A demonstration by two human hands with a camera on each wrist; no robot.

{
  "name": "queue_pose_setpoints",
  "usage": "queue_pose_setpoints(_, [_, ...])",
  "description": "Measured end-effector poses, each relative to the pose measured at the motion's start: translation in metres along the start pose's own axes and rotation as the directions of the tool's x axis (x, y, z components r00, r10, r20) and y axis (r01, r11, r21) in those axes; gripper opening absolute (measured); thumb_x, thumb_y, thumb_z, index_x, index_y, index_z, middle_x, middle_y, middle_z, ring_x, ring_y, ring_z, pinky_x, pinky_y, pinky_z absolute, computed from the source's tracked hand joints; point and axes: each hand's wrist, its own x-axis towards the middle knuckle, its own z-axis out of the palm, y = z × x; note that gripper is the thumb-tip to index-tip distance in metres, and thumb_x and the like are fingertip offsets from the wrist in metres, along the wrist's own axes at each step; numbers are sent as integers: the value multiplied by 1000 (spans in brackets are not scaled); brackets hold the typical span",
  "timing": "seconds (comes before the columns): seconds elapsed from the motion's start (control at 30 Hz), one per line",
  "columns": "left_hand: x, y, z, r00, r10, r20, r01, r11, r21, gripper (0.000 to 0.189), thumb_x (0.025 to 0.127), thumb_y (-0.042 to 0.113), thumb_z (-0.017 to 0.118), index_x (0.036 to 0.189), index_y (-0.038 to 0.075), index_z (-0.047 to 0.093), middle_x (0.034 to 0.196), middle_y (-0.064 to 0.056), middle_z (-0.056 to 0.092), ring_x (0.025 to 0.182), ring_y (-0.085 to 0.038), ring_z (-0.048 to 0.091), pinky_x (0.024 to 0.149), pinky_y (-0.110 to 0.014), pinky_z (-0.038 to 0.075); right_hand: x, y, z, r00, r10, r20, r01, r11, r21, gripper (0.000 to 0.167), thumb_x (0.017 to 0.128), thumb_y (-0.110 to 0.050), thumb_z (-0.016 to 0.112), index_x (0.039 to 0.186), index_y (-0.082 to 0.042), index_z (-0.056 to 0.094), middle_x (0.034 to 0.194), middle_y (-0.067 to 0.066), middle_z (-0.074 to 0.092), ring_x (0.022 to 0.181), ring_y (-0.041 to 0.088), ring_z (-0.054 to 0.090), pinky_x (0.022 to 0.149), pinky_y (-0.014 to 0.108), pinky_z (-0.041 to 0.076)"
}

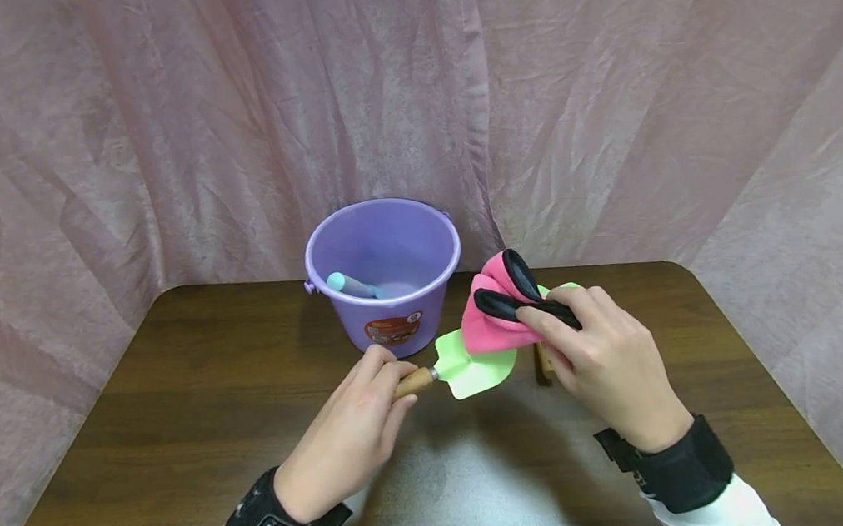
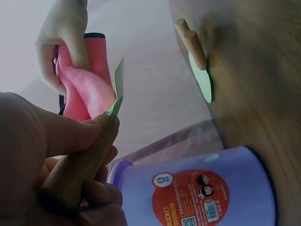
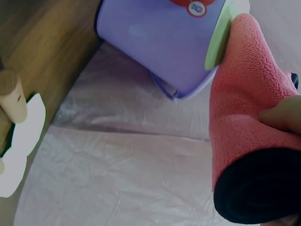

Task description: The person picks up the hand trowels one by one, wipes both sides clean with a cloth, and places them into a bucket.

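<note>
Trowel [image 1: 457, 373], just in front of the bucket [image 1: 432, 314] toward its right, seems best held steady by the left hand [image 1: 359, 410] curled round its handle [image 1: 415, 381], while the right hand [image 1: 613, 355], fingers closed on the pink cloth [image 1: 489, 330], wipes the blade [image 1: 481, 375] evenly.

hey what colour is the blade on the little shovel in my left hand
Light green; the shovel blade shows best in the head view.

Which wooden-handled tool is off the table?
The tool the left hand holds, its blade by the pink cloth; two others rest on the table.
</note>
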Motion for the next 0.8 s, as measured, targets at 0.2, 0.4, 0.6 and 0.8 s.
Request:
queue_pose_setpoints(0.2, [-1,3,3,1000,-12,22,12,1000,-27,28,100,7,74,127,8,69,105,5,49,87,-8,50,76,-25,49,1,-9,6,999,-41,-24,41,999,8,29,96,-7,56,115,-14,78,107,16,66,84,36,60,62,47,56])
queue_pose_setpoints(0.4, [-1,4,5,999,-27,38,29,999,-40,26,100,9,74,126,9,69,106,5,49,87,-8,50,74,-24,49,1,-18,10,998,-55,-42,56,998,19,27,108,-17,53,114,-15,79,107,15,67,78,34,57,57,45,54])
queue_pose_setpoints(0.6, [-1,4,5,999,-30,42,31,999,-36,27,100,9,75,126,9,68,106,5,49,86,-7,50,73,-23,49,2,-25,13,997,-55,-49,57,998,34,27,112,-23,53,115,-15,78,107,15,66,77,33,57,53,44,53])
queue_pose_setpoints(0.8, [-1,4,4,998,-41,41,43,998,-47,29,99,8,76,127,8,68,106,5,49,86,-7,51,73,-23,49,3,-30,13,996,-71,-46,73,997,36,28,113,-23,53,123,-16,78,107,17,66,76,32,55,51,42,53])
